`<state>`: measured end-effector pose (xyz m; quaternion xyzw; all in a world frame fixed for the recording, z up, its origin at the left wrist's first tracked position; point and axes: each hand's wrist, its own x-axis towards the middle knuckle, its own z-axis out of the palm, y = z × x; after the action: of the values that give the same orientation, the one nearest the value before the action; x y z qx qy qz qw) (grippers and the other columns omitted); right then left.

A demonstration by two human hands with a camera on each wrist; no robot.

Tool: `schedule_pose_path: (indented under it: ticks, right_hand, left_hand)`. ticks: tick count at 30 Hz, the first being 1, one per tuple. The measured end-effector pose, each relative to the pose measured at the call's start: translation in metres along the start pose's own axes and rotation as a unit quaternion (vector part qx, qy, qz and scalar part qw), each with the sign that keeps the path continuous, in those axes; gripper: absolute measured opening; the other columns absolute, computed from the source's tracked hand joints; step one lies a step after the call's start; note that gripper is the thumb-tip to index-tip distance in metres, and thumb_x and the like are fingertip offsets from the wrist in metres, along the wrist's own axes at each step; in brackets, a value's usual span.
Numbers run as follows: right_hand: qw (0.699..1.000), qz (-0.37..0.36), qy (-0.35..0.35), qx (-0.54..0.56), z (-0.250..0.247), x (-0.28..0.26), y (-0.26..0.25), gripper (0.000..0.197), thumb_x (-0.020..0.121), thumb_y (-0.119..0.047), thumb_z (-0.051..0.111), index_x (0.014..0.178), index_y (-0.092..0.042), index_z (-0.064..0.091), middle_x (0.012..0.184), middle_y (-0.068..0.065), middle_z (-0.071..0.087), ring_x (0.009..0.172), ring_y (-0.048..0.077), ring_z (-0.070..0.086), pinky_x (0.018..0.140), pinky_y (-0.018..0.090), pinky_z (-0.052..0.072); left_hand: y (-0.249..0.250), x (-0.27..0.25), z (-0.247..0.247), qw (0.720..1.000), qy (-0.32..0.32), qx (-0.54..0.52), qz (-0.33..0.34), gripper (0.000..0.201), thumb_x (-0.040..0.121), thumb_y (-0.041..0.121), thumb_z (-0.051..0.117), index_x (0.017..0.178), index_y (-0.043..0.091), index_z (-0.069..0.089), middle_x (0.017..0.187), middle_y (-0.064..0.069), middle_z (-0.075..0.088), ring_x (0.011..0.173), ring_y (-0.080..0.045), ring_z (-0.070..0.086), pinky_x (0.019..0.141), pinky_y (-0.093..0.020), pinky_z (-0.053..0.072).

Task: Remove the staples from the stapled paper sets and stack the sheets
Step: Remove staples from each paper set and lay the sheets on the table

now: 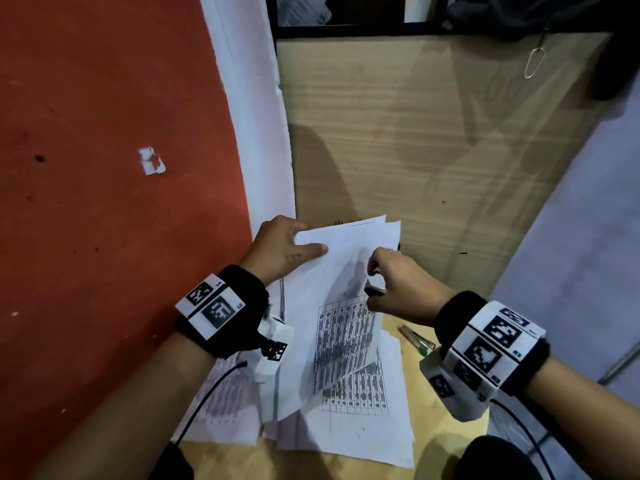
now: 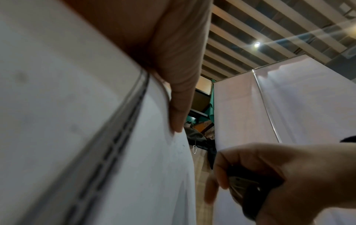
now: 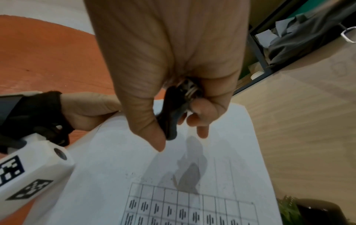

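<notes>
Nearest the person, a loose stack of printed sheets (image 1: 367, 424) lay on the worktop (image 1: 450, 150), with a pen-like tool (image 1: 417, 339) just beside it. Above it the stapled paper set (image 1: 346, 271) was held lifted and tilted. The right hand (image 1: 398, 282) had its grip curled round a black staple remover (image 3: 169, 115) (its jaws hidden in the palm), hovering over the top sheet. Farther on, the left hand (image 1: 280, 247) pinched the set's far corner, thumb flat on top. The risk, I judged: with the paper in the air and only one corner held, a pull on the staple could tear that corner, or the loosened sheets might slip and scatter off the stack.
</notes>
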<state>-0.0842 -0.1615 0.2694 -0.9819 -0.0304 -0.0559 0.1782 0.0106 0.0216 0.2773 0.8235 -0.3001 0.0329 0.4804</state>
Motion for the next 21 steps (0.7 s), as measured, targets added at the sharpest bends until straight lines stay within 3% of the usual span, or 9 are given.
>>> schedule_pose_path:
  ticks: [4,7,10,12,16,18,21]
  right_hand:
    - [1.0,-0.007,0.011,-0.028,-0.007,0.0,-0.006,0.035,0.086,-0.029,0.056,0.111,-0.007,0.046,0.111,0.009,0.042,0.095,0.032,0.052,0.087,0.041,0.042]
    - [0.999,-0.008,0.007,-0.037,-0.012,-0.002,-0.014,0.037,0.089,-0.033,0.052,0.115,-0.009,0.037,0.112,0.008,0.044,0.094,0.032,0.051,0.084,0.043,0.042]
    - [0.999,-0.039,0.015,-0.034,-0.015,-0.003,-0.022,0.033,0.088,-0.029,0.055,0.104,-0.01,0.032,0.109,0.011,0.043,0.085,0.035,0.052,0.077,0.044,0.043]
    - [0.998,-0.059,0.016,-0.024,-0.015,-0.001,-0.025,0.034,0.085,-0.023,0.06,0.098,-0.01,0.031,0.106,0.013,0.046,0.087,0.037,0.053,0.077,0.046,0.044]
    - [0.99,-0.12,0.066,-0.041,-0.014,0.003,-0.03,0.034,0.077,-0.006,0.062,0.108,-0.006,0.046,0.112,0.013,0.05,0.096,0.035,0.052,0.079,0.043,0.044]
    - [0.984,-0.147,0.085,-0.052,-0.013,0.005,-0.03,0.042,0.077,0.0,0.059,0.117,-0.007,0.052,0.121,0.013,0.041,0.086,0.036,0.054,0.077,0.044,0.048]
    - [0.978,-0.172,0.109,-0.039,-0.016,0.006,-0.028,0.048,0.075,-0.003,0.066,0.121,-0.007,0.054,0.115,0.014,0.041,0.078,0.035,0.055,0.07,0.046,0.051]
  left_hand:
    - [0.003,-0.004,-0.001,1.0,-0.021,-0.023,-0.003,0.025,0.079,0.014,0.074,0.063,0.03,0.063,0.049,0.022,0.059,0.049,0.01,0.053,0.057,-0.016,0.041]
    - [0.007,-0.007,-0.002,0.999,-0.031,-0.044,-0.005,0.028,0.079,0.012,0.074,0.059,0.029,0.062,0.046,0.02,0.058,0.046,0.009,0.052,0.05,-0.009,0.038]
    - [0.01,-0.01,-0.003,0.997,-0.042,-0.066,-0.01,0.034,0.079,0.012,0.074,0.05,0.028,0.063,0.046,0.017,0.058,0.045,0.008,0.052,0.047,-0.009,0.038]
    - [0.011,-0.013,-0.002,0.995,-0.054,-0.078,-0.011,0.037,0.079,0.012,0.074,0.048,0.03,0.065,0.047,0.017,0.058,0.045,0.008,0.051,0.047,-0.01,0.038]
    - [0.017,-0.021,0.003,0.991,-0.069,-0.114,-0.007,0.038,0.081,0.006,0.07,0.052,0.031,0.066,0.049,0.021,0.058,0.048,0.012,0.05,0.051,-0.011,0.038]
    - [0.019,-0.024,0.003,0.989,-0.068,-0.133,-0.006,0.036,0.082,0.003,0.068,0.057,0.028,0.065,0.05,0.021,0.058,0.049,0.012,0.05,0.05,-0.008,0.038]
    - [0.021,-0.027,-0.001,0.984,-0.063,-0.167,-0.012,0.026,0.081,0.006,0.07,0.062,0.025,0.07,0.06,0.016,0.065,0.055,0.005,0.057,0.055,-0.012,0.044]
